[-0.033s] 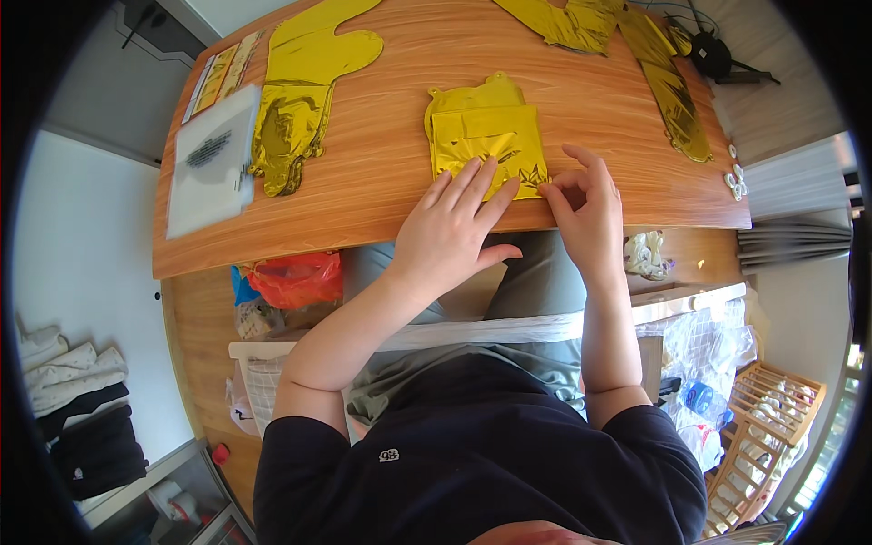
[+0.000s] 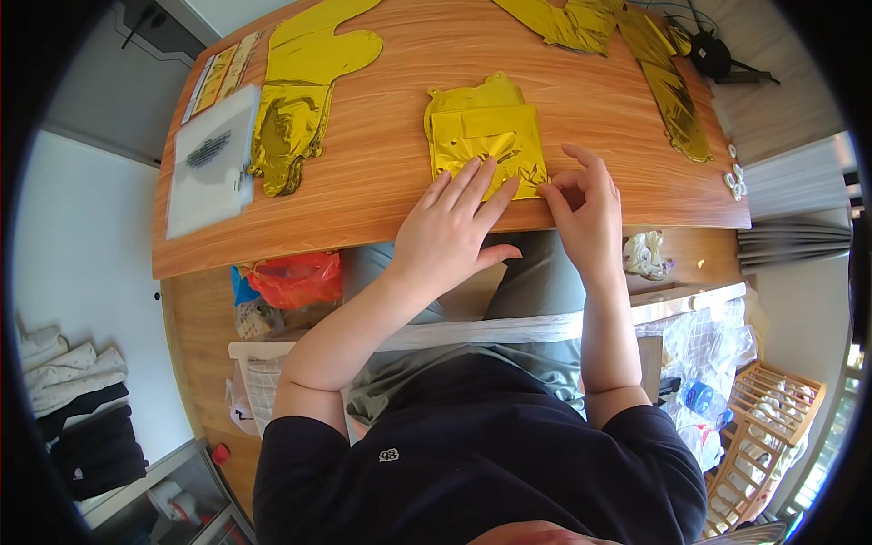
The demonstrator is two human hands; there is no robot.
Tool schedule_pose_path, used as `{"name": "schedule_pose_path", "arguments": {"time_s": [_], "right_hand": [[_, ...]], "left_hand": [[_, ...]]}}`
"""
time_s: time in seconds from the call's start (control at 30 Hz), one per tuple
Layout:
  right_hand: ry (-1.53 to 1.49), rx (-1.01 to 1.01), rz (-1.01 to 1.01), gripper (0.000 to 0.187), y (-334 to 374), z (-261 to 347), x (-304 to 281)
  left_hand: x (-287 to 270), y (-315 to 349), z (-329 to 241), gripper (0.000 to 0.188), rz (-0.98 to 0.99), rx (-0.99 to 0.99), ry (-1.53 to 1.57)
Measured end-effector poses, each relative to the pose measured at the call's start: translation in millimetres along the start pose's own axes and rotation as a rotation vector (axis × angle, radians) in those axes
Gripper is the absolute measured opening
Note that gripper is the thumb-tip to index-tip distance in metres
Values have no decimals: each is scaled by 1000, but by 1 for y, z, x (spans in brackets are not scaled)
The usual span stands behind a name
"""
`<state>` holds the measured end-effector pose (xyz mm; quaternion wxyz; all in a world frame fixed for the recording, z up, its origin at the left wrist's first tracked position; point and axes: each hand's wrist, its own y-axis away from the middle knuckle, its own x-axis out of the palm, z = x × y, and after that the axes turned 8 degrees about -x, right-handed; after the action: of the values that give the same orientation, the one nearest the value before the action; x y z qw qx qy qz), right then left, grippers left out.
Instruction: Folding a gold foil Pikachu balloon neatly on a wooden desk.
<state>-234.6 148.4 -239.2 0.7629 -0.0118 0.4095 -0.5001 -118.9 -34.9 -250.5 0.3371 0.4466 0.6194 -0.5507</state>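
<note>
A gold foil balloon [image 2: 486, 123], folded into a squarish packet, lies near the front edge of the wooden table [image 2: 381, 173]. Small tabs stick up along its far edge, and its near part is creased. My left hand [image 2: 454, 227] rests on that near part with the fingers stretched and spread, the thumb apart over the table's edge. At the packet's near right corner, my right hand [image 2: 589, 209] pinches the foil between thumb and forefinger, its other fingers curled above.
Unfolded gold foil balloons lie at the left [image 2: 300, 100] and far right [image 2: 668, 86]. A stack of clear plastic sleeves [image 2: 211, 163] is at the left edge, below printed cards [image 2: 221, 77]. Small white rings [image 2: 735, 182] lie at the right edge, near a black device [image 2: 710, 54].
</note>
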Motion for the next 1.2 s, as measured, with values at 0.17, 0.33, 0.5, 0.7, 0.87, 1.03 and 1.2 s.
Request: {"name": "schedule_pose_path", "arguments": {"time_s": [0.17, 0.33, 0.5, 0.7, 0.87, 1.03, 1.2], "right_hand": [[49, -52, -37, 48, 2, 0, 3], [155, -106, -39, 48, 3, 6, 1], [206, -162, -20, 42, -7, 7, -8], [-21, -239, 180, 34, -33, 17, -33], [-14, -415, 313, 31, -70, 30, -17], [108, -666, 551, 40, -90, 23, 22], [244, -772, 633, 60, -94, 11, 35]], "left_hand": [[-3, -1, 2, 86, 2, 8, 15], [-4, -1, 1, 91, 15, -1, -20], [-8, -2, 2, 91, 42, -21, 66], [-16, 4, 13, 73, -73, -168, 735], [-17, 17, 30, 52, -278, -307, 1191], [-43, 42, 33, 33, -253, -244, 405], [-21, 48, 34, 38, -259, -75, 165]]}}
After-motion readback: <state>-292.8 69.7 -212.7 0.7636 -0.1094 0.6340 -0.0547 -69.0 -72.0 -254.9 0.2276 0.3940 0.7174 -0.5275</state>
